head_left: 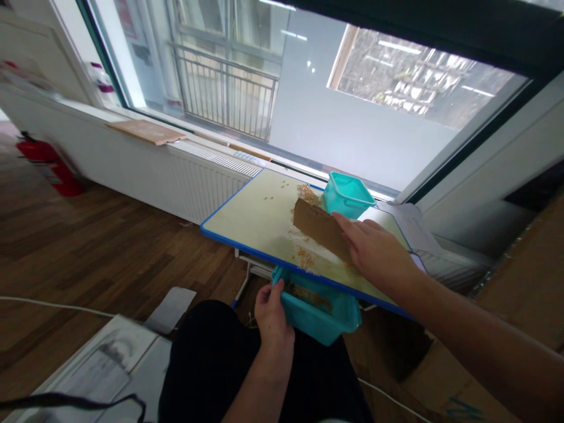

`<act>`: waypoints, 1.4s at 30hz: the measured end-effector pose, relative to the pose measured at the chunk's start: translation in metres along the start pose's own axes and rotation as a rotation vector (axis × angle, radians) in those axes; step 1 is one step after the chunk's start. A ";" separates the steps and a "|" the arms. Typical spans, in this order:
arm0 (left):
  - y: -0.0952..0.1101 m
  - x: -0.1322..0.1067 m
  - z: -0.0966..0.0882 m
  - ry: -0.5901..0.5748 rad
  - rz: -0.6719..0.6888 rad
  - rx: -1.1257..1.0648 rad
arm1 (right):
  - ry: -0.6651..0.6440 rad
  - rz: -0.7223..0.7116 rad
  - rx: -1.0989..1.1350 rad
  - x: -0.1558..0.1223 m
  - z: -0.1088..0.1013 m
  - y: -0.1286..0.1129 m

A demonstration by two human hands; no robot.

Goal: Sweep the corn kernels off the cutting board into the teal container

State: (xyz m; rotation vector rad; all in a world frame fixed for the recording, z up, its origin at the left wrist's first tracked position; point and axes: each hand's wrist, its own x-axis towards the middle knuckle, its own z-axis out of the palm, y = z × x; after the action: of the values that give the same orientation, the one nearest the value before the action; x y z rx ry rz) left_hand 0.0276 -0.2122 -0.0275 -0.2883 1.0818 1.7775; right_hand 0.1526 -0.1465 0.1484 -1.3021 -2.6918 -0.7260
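My right hand (374, 249) holds a brown cardboard piece (319, 226) on edge on the small blue-rimmed table (247, 220). Yellow grains (304, 257) lie scattered on the table beside the cardboard, near the front edge, and more grains (306, 192) lie at the far side. My left hand (271, 314) grips the rim of a teal plastic bin (324, 314) held just below the table's front edge, with grains inside it. A second teal bin (348, 195) stands on the table beyond the cardboard.
A white radiator (176, 170) runs under a large window (308, 88). A wooden board (147, 130) lies on the sill. A red fire extinguisher (48, 164) lies on the wood floor at left. Papers (106, 364) and a cable (66, 402) are at lower left, cardboard boxes (520, 282) at right.
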 end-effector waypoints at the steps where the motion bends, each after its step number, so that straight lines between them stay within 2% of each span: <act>1: 0.000 0.000 0.000 0.000 -0.002 0.002 | -0.008 -0.009 0.005 0.001 0.000 -0.001; 12: 0.003 -0.002 0.000 0.014 -0.005 0.025 | -0.006 -0.056 -0.075 0.001 -0.007 -0.014; 21: 0.003 -0.001 -0.001 -0.003 -0.008 0.004 | -0.001 -0.077 -0.033 0.000 -0.002 -0.007; 26: 0.003 -0.001 -0.002 -0.006 0.011 0.006 | 0.011 -0.158 0.062 -0.007 0.004 -0.010; 31: 0.004 -0.002 -0.002 -0.018 0.025 0.010 | -0.040 -0.101 0.092 -0.009 0.002 -0.016; 42: 0.005 -0.007 -0.001 0.006 -0.026 -0.032 | -0.020 -0.035 0.082 -0.006 -0.001 -0.031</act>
State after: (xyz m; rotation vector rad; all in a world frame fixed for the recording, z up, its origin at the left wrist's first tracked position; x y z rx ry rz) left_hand 0.0270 -0.2178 -0.0207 -0.3258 1.0503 1.7735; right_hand 0.1333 -0.1679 0.1358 -1.2536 -2.7343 -0.6020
